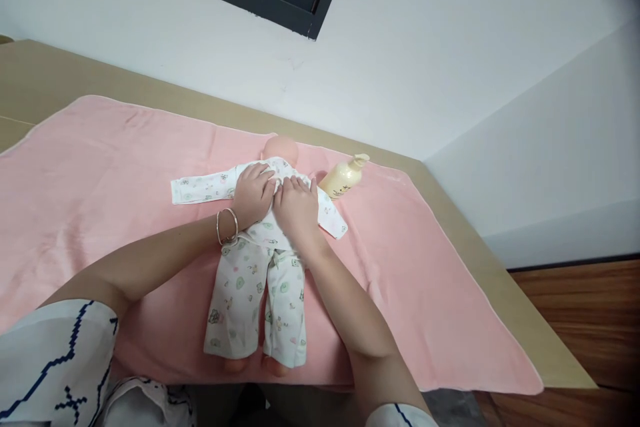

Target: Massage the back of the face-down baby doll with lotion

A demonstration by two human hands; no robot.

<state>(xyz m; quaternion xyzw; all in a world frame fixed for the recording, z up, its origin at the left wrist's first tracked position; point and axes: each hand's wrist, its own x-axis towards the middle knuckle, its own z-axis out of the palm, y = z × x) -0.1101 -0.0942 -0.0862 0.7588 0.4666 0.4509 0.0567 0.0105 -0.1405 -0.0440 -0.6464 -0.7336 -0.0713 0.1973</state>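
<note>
A baby doll [281,148] lies on its back on a pink blanket [130,167], its feet towards me. It wears a white printed top [267,232] and matching trousers [237,300]. My left hand [253,195] rests on the left side of the doll's chest, fingers laid over the cloth. Beside it, my right hand [299,210] lies on the other side of the chest, its fingers likewise on the top. The two hands nearly meet at the middle. The doll's sleeves stretch out to both sides. My hands hide much of the top's front.
A pale yellow pump bottle [344,177] stands on the blanket, just right of the doll's shoulder. The blanket covers most of a tan table [165,87], which is set against a white wall [390,47]. A dark window frame [280,0] is above. Wooden panels [585,320] are at the right.
</note>
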